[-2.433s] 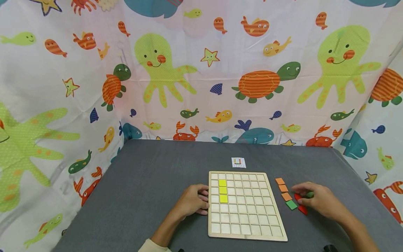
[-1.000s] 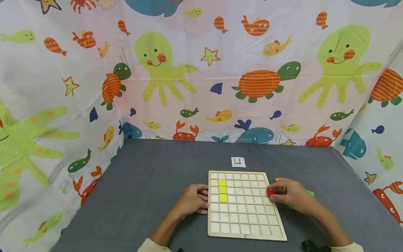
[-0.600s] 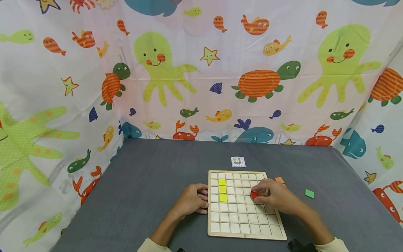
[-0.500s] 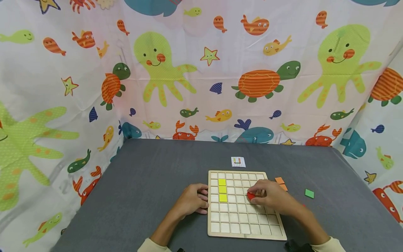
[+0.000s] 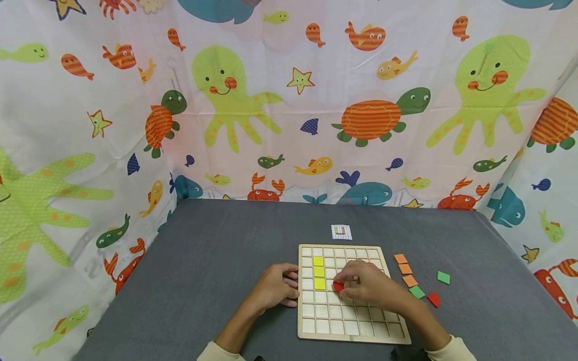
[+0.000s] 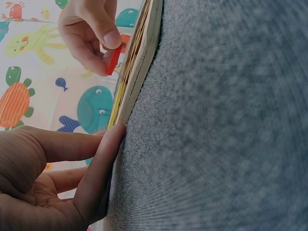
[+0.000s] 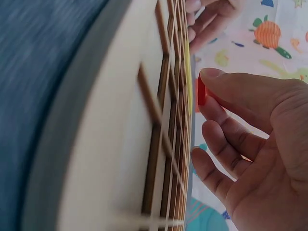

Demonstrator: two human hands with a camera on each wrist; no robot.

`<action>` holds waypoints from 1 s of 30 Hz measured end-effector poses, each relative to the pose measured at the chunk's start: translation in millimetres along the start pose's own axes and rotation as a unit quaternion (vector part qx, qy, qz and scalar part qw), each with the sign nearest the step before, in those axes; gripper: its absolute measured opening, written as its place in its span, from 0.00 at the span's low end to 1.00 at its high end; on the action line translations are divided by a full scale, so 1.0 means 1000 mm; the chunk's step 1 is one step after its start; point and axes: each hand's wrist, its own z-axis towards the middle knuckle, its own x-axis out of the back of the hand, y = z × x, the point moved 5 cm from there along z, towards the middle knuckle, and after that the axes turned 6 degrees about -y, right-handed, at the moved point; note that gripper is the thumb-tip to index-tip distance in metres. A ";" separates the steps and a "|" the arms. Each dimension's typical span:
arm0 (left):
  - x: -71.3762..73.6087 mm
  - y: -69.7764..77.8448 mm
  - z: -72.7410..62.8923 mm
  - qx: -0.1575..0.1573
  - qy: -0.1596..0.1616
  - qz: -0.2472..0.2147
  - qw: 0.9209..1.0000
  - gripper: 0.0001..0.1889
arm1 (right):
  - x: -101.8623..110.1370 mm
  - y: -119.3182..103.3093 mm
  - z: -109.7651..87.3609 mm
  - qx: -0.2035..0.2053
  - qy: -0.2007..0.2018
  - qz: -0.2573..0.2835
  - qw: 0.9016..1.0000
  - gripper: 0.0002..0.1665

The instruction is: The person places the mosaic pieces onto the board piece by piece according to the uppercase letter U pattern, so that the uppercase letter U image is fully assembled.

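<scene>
A light wooden grid board (image 5: 352, 328) lies on the grey table, with three yellow square tiles (image 5: 319, 272) in one column near its left side. My right hand (image 5: 368, 283) pinches a red tile (image 5: 338, 287) between thumb and fingers, over the board to the right of the lowest yellow tile. In the right wrist view, the red tile (image 7: 201, 91) is seen edge-on, apart from the board's surface. The fingers of my left hand (image 5: 274, 288) rest against the board's left edge; in the left wrist view, the left hand (image 6: 62, 168) touches that edge.
Right of the board lie three orange square tiles (image 5: 405, 269), a green square tile (image 5: 417, 292), a second green tile (image 5: 443, 277) and a red tile with a curved edge (image 5: 433, 300). Behind the board sits a small printed grid card (image 5: 341, 232). A patterned curtain (image 5: 289, 100) surrounds the table.
My right hand has picked up a red tile from beside the board and carried it left over the grid. One green tile now lies farther right. The left hand has stayed in place.
</scene>
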 end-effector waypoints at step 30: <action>0.001 -0.002 0.001 0.007 0.003 -0.006 1.000 0.33 | -0.021 -0.029 0.020 0.053 -0.049 -0.018 0.997 0.13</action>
